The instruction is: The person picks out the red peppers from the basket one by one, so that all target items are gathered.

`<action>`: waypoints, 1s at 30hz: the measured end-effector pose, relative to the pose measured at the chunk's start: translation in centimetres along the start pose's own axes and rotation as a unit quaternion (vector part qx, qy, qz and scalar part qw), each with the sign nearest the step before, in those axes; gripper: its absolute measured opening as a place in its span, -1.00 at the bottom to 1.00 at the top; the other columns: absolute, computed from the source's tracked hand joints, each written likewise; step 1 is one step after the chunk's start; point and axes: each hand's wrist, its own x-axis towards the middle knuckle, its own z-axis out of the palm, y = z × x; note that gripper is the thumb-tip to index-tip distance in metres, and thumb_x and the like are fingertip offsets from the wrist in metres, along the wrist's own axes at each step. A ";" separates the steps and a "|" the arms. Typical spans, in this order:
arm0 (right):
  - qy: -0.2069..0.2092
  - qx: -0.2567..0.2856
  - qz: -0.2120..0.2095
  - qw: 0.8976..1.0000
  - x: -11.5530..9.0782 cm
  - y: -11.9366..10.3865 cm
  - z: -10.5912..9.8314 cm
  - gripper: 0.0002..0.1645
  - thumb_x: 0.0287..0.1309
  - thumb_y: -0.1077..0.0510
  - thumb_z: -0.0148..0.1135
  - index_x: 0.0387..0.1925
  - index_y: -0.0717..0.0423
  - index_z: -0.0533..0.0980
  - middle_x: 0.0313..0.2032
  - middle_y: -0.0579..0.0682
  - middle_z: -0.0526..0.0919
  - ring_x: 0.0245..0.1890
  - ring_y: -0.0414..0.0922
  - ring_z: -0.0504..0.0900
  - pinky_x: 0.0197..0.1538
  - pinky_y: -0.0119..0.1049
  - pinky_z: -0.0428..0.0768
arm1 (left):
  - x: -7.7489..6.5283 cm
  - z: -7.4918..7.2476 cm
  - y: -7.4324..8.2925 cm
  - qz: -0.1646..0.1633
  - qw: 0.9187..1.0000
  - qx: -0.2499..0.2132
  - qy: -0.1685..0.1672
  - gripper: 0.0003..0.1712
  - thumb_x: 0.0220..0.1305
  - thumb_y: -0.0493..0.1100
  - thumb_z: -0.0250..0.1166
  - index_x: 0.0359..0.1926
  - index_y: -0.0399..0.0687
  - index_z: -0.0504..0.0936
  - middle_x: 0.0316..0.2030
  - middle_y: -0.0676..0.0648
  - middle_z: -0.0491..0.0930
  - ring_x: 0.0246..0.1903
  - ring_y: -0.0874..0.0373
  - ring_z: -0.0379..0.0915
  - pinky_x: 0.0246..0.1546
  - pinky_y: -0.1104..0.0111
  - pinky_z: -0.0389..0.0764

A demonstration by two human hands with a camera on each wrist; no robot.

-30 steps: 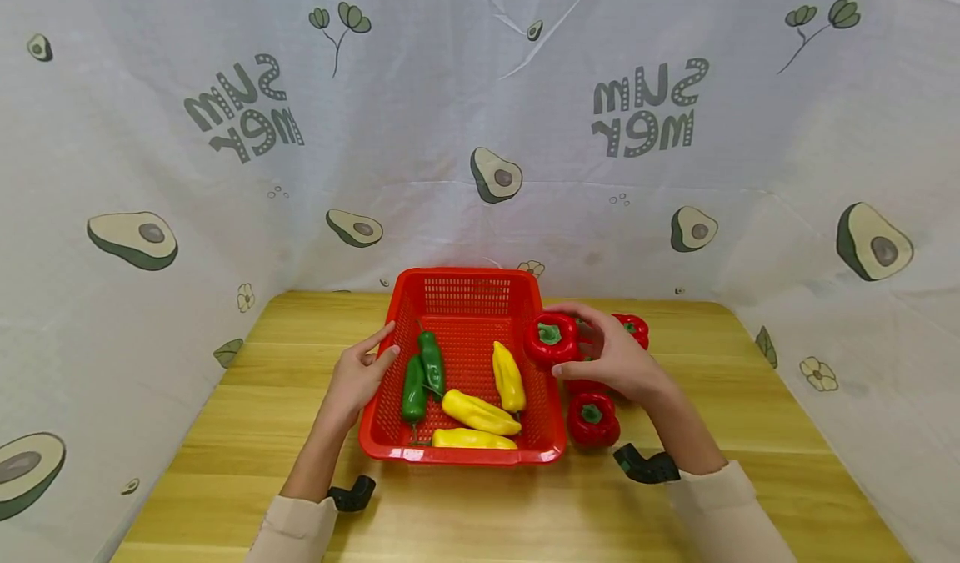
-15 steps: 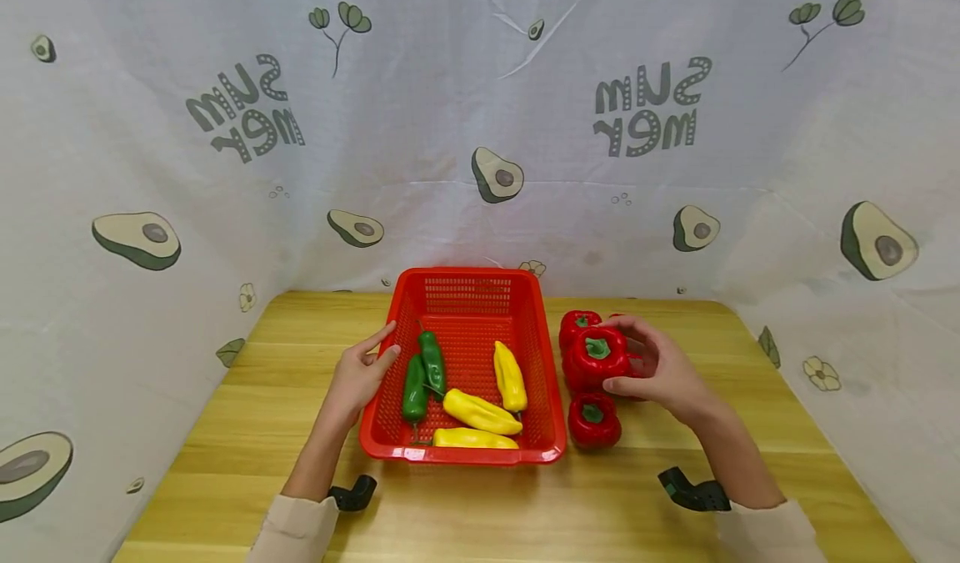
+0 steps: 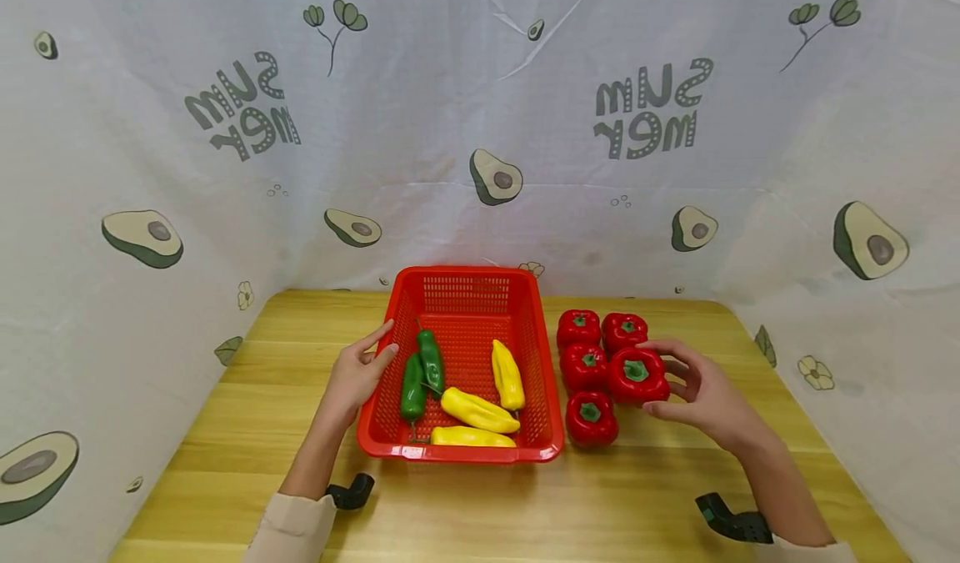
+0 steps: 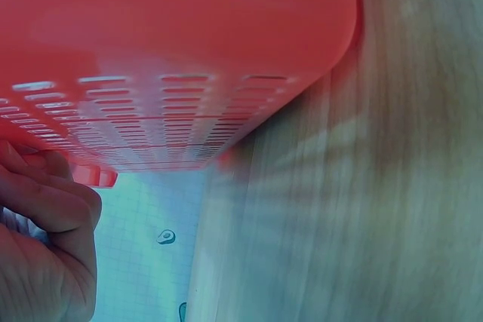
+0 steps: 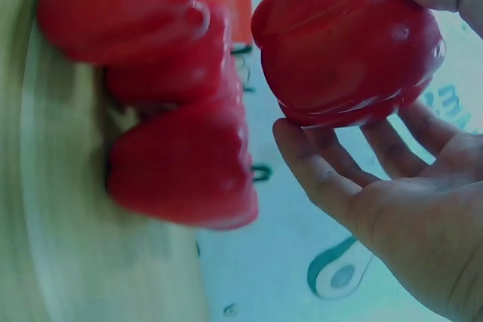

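Observation:
My left hand (image 3: 356, 377) grips the left rim of a red plastic basket (image 3: 472, 454), thumb over the edge; in the left wrist view its curled fingers (image 4: 53, 194) are at the slotted wall. Inside the basket lie two green peppers (image 3: 412, 389) on the left and three yellow peppers (image 3: 480, 410) toward the front and right. To the basket's right, my right hand (image 3: 708, 396) holds a red bell pepper (image 3: 636, 375) between thumb and fingers, stem facing up. The right wrist view shows this pepper (image 5: 347, 43) raised off the table.
Several other red bell peppers (image 3: 592, 419) stand clustered against the basket's right side. The wooden table (image 3: 480, 513) ends at a white cloth backdrop (image 3: 420, 129) with avocado prints, behind and on both sides. Each wrist wears a black camera mount (image 3: 735, 520).
The right hand has carried the red bell pepper from the basket's right rim rightward, over the other bell peppers to their right side. The left hand and basket stay put.

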 end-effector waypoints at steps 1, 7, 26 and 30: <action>0.001 -0.002 0.002 1.000 -0.2 0.2 -0.2 -0.22 0.12 0.39 0.43 0.37 0.21 0.36 0.20 -0.21 0.48 0.13 -0.40 0.56 0.08 -0.56 0.63 | 0.0 0.0 0.0 0.000 1.000 -0.001 -0.001 -0.38 0.49 -0.02 0.27 0.51 0.30 0.39 -0.52 -0.22 0.67 -0.43 -0.07 0.76 -0.39 0.16 0.79; 0.004 -0.015 0.004 1.000 -1.2 1.3 -0.8 -0.21 0.10 0.41 0.43 0.37 0.30 0.34 0.17 -0.29 0.54 0.10 -0.38 0.54 0.05 -0.56 0.62 | -0.7 0.0 1.6 -0.011 1.000 -0.009 -0.011 -0.37 0.51 -0.08 0.25 0.53 0.17 0.37 -0.40 -0.43 0.67 -0.36 -0.15 0.76 -0.33 0.09 0.80; 0.004 0.014 0.081 0.997 -3.2 4.3 -1.0 -0.18 0.09 0.40 0.46 0.33 0.39 0.27 0.11 -0.29 0.46 0.03 -0.41 0.59 -0.02 -0.48 0.70 | 0.0 0.0 0.4 -0.007 1.000 0.000 0.001 -0.40 0.50 -0.05 0.26 0.50 0.31 0.41 -0.52 -0.20 0.65 -0.40 -0.08 0.76 -0.38 0.16 0.79; 0.001 0.035 0.067 0.997 -3.4 5.1 -0.6 -0.22 0.09 0.45 0.43 0.33 0.39 0.30 0.13 -0.27 0.49 0.05 -0.39 0.60 0.00 -0.49 0.69 | 0.0 0.0 0.3 -0.006 1.000 0.000 0.000 -0.39 0.50 -0.04 0.27 0.50 0.29 0.40 -0.49 -0.21 0.67 -0.41 -0.05 0.76 -0.37 0.17 0.79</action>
